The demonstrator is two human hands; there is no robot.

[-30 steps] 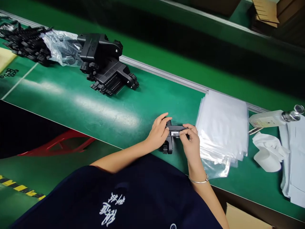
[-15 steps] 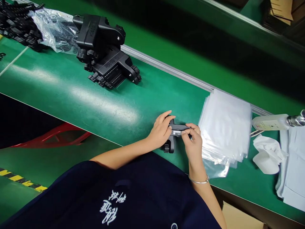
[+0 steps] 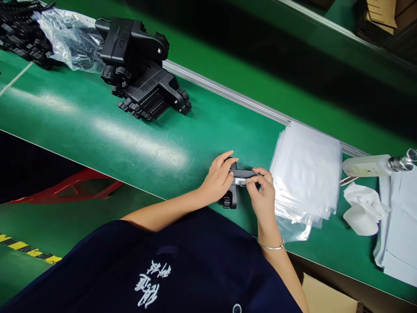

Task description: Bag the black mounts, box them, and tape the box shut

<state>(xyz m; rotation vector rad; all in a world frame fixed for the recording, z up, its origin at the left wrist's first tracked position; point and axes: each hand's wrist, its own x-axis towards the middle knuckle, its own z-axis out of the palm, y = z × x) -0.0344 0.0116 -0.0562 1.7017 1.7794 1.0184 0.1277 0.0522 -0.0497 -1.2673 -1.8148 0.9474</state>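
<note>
A black plastic bracket [image 3: 233, 191] with a long crossbar and a knob at its near end lies on the green table in front of me. On its bar sits a small white label [image 3: 240, 181]. My left hand [image 3: 217, 177] is closed over the left part of the bracket, its thumb against the bar and its fingertips reaching past the far side. My right hand [image 3: 263, 191] grips the bar's right end, thumb and forefinger pinched together at the label's right edge. What lies under those fingertips is hidden.
Several matching black brackets [image 3: 143, 82] are stacked at the back left, beside a clear plastic bag [image 3: 73, 41] and a pile of black parts [image 3: 24, 32]. Clear bags [image 3: 306, 169], a pump bottle [image 3: 366, 166], a crumpled white cloth [image 3: 363, 211] and white sheets [image 3: 402, 230] lie rightward.
The whole view has shifted slightly, so things appear a little further left. Both hands keep nearly the same hold on the bracket.
</note>
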